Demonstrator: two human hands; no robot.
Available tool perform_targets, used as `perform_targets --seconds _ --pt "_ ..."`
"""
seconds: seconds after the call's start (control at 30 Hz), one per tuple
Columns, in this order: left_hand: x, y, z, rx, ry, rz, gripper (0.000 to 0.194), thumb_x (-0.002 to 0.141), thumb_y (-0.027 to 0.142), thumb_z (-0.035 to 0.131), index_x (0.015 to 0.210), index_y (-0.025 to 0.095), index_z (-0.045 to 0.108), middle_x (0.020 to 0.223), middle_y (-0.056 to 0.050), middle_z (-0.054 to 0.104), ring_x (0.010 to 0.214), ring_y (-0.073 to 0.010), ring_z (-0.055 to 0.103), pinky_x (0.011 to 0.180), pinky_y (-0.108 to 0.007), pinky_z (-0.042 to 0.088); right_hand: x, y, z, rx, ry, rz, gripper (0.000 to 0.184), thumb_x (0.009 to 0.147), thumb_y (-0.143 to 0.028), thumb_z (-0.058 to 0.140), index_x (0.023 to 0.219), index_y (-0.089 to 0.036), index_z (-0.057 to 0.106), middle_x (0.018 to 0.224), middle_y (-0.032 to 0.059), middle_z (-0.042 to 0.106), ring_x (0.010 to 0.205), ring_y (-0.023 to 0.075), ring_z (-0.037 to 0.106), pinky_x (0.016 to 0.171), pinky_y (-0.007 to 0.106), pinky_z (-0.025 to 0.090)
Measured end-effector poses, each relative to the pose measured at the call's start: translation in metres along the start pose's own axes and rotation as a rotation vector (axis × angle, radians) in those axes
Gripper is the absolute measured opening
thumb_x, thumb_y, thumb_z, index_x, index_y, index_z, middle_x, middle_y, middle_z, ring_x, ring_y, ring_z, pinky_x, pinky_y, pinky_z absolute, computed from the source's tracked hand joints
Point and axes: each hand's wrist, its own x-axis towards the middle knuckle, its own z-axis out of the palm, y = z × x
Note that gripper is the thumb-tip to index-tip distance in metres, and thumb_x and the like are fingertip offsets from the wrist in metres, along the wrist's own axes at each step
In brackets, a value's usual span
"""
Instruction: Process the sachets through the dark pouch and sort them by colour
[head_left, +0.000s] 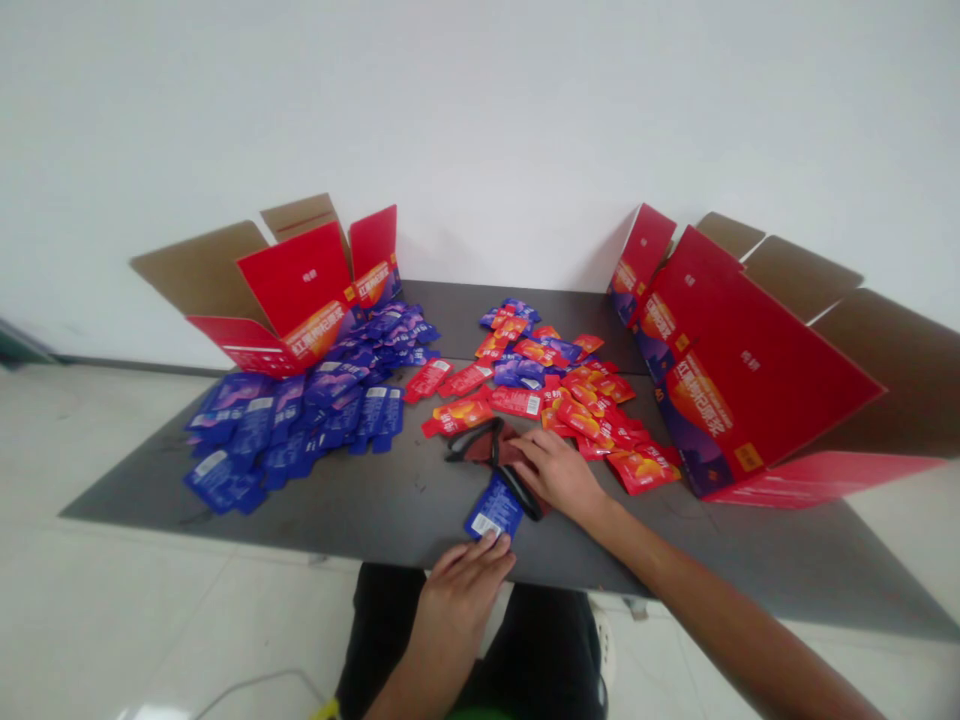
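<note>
A pair of dark-framed sunglasses (487, 447) with reddish-brown lenses is on the grey table, and my right hand (559, 478) has its fingers closed on it. The glasses partly cover a blue sachet (493, 508) with a white barcode label. At the table's front edge, my left hand (466, 585) has its fingertips on the near end of that sachet; its thumb is hidden. Several red and orange sachets (592, 410) lie loosely just beyond and right of the glasses, a few blue ones among them. To the left spreads a large heap of blue sachets (255, 425).
An open red carton (300, 280) with raised flaps stands at the back left of the table (360, 510). Another open red carton (750, 370) stands on the right. A white wall (495, 130) rises behind. A cable (262, 678) lies on the floor at lower left.
</note>
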Motion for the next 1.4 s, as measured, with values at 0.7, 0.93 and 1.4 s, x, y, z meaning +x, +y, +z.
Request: perform_targets --seconds 0.7,0.93,1.4 --pt "-0.001 -0.001 0.002 -0.028 -0.003 -0.031 0.028 0.105 0.017 0.046 0.122 0.023 0.068 0.125 -0.003 0.074 0.117 -0.0196 0.070 0.095 -0.035 0.056 0.001 -0.006 -0.012 -0.005 0.051 0.007 0.029 0.100 -0.027 0.056 0.127 -0.020 0.063 0.117 0.0115 0.066 0.105 0.0274 0.062 0.091 0.044 0.055" --pt "-0.002 0.002 0.003 -0.027 -0.037 -0.104 0.032 0.107 0.021 0.041 0.102 0.021 0.072 0.096 -0.002 0.080 0.087 -0.0199 0.076 0.087 -0.038 0.057 -0.027 -0.054 0.007 0.188 -0.073 -0.132 0.031 0.098 -0.029 0.063 0.128 -0.025 0.063 0.117 0.0072 0.068 0.107 0.0223 0.063 0.095 0.037 0.055" --pt "0.055 0.001 -0.023 -0.010 -0.085 -0.169 0.022 0.105 0.032 0.053 0.119 0.024 0.068 0.098 -0.004 0.076 0.087 -0.0206 0.071 0.087 -0.039 0.050 -0.028 0.023 -0.033 0.040 0.475 0.124 0.032 0.100 -0.029 0.055 0.131 -0.022 0.058 0.120 0.0118 0.064 0.111 0.0278 0.061 0.097 0.046 0.053"
